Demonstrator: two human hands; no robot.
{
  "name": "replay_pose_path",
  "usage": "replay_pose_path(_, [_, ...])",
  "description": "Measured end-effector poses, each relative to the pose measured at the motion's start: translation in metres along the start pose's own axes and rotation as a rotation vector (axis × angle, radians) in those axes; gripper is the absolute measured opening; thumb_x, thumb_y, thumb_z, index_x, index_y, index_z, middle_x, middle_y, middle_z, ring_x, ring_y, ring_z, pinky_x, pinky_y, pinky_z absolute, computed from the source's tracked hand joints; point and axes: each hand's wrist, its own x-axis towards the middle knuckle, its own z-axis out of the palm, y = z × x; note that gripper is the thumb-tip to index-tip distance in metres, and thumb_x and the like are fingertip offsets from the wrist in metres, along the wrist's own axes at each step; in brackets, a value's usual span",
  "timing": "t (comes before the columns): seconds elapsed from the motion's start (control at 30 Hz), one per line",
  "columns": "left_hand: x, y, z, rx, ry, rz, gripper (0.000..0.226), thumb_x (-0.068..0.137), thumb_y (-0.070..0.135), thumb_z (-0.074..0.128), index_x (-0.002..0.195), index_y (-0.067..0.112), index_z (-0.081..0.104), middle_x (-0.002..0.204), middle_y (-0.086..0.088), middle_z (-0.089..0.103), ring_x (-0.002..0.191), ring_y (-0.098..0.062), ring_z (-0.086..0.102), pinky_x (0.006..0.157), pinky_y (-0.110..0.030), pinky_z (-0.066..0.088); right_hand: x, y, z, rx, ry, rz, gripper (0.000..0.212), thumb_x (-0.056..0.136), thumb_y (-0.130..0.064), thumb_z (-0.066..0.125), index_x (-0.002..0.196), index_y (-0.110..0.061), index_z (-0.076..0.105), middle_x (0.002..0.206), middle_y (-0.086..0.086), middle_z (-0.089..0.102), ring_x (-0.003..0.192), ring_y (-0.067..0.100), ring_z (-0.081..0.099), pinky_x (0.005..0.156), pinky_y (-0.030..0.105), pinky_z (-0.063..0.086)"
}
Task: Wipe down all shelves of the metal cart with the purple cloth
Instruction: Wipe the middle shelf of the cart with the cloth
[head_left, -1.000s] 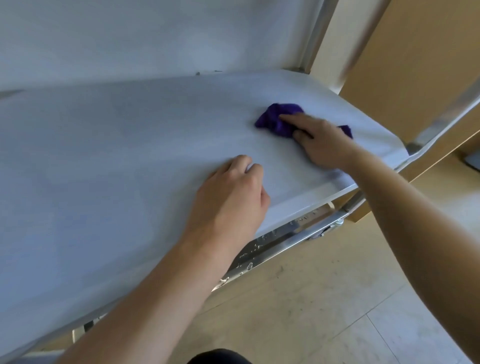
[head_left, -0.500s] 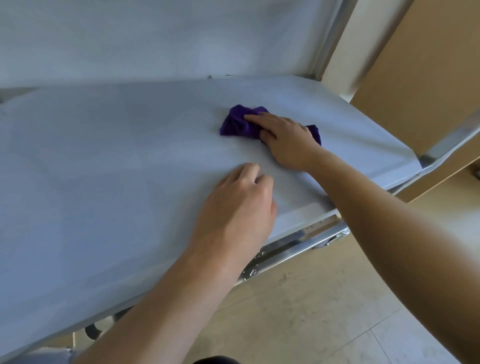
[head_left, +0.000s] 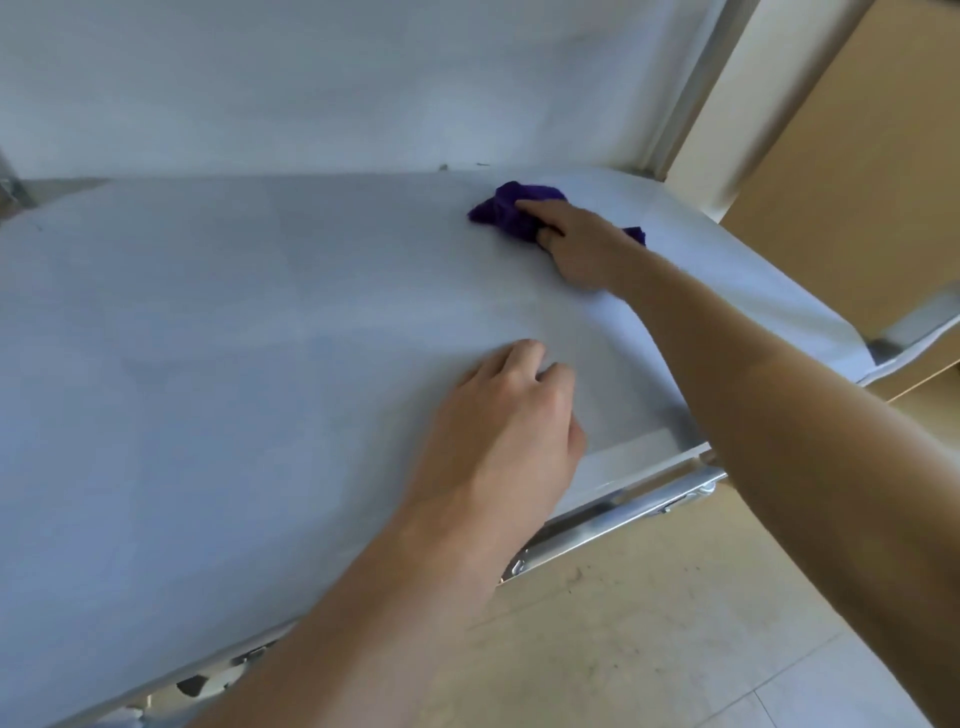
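Fingers of the right hand (head_left: 582, 249) close on the purple cloth (head_left: 511, 208): the index finger lies straight along the top and the others curl into the folds, pressing it down. The cloth is crumpled into a soft, irregular wad, and one small corner pokes out behind the wrist. It sits on the shelf (head_left: 208, 364) of the metal cart, far back and towards the right end, near the rear edge.

Nearer the camera, the left hand (head_left: 504, 431) rests on the same shelf close to its front edge. Its fingers are loosely bent, their tips down on the shelf, and it holds nothing.

The shelf is a broad, flat sheet, pale grey-blue and matte (faint fine lines run across it). Its front lip folds down to a shiny, reflective metal rail (head_left: 623, 514). A flat pale panel (head_left: 311, 78) of the same look fills the view behind the shelf, and a slim metal post (head_left: 696, 88) rises at the far right corner.

To the right stands a smooth tan wooden panel (head_left: 857, 156). Below lies a beige tiled floor (head_left: 675, 623), lightly scuffed and speckled, with thin joint lines.
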Motion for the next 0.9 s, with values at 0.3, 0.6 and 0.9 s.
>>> replay_pose_path(0.3, [0.0, 0.002, 0.002, 0.029, 0.004, 0.002, 0.009, 0.077, 0.015, 0.054, 0.078, 0.013, 0.063, 0.094, -0.005, 0.065, 0.078, -0.025, 0.061, 0.069, -0.032, 0.048, -0.071, -0.037, 0.018, 0.063, 0.036, -0.204, 0.048, 0.1, -0.021, 0.04, 0.145, -0.039, 0.038, 0.154, -0.011, 0.036, 0.142, 0.019, 0.032, 0.116, 0.043, 0.024])
replay_pose_path(0.6, [0.001, -0.002, 0.004, 0.005, -0.015, 0.008, 0.017, 0.075, 0.018, 0.054, 0.08, 0.013, 0.07, 0.101, -0.006, 0.069, 0.089, -0.024, 0.066, 0.073, -0.03, 0.051, 0.02, 0.017, 0.007, 0.026, 0.097, 0.075, 0.046, 0.101, -0.032, 0.034, 0.143, -0.048, 0.034, 0.151, 0.005, 0.04, 0.133, 0.034, 0.041, 0.112, 0.046, 0.03])
replay_pose_path(0.9, [0.004, -0.002, 0.005, -0.007, -0.016, 0.01, 0.019, 0.073, 0.019, 0.053, 0.08, 0.016, 0.07, 0.102, -0.004, 0.069, 0.087, -0.022, 0.067, 0.073, -0.028, 0.052, 0.044, 0.055, -0.013, 0.053, 0.082, 0.137, 0.045, 0.102, -0.031, 0.034, 0.144, -0.046, 0.034, 0.153, 0.003, 0.036, 0.135, 0.033, 0.037, 0.114, 0.042, 0.026])
